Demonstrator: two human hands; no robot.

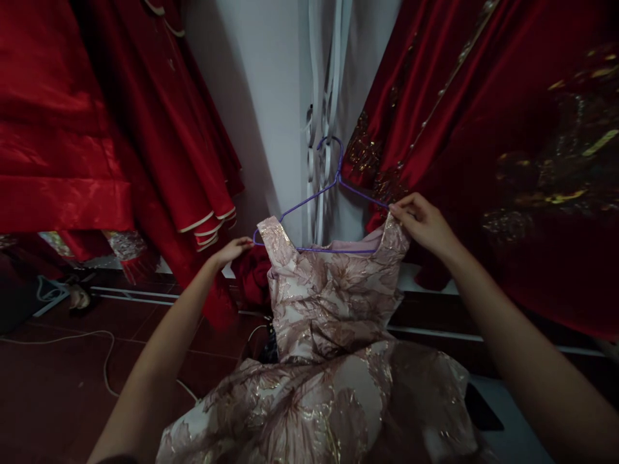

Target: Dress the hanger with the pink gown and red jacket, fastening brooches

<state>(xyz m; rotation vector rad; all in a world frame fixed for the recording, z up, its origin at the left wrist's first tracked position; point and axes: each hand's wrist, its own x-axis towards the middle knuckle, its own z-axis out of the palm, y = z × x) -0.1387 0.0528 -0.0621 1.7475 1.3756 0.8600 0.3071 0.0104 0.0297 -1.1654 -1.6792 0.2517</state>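
Note:
A pale pink dress with a shiny floral pattern hangs by its wide shoulder straps on a purple hanger. My left hand pinches the hanger's left end, just outside the strap. At the other side, my right hand is closed on the right strap where it meets the hanger's end. The hook of the hanger points up in front of the white metal bars. Below, the skirt spreads wide toward me and runs out of the bottom of the view.
Red garments hang on the left, and red garments with gold sequins on the right. Between them stands a white metal scrollwork rack against a pale wall. A white cable lies on the dark red tiled floor.

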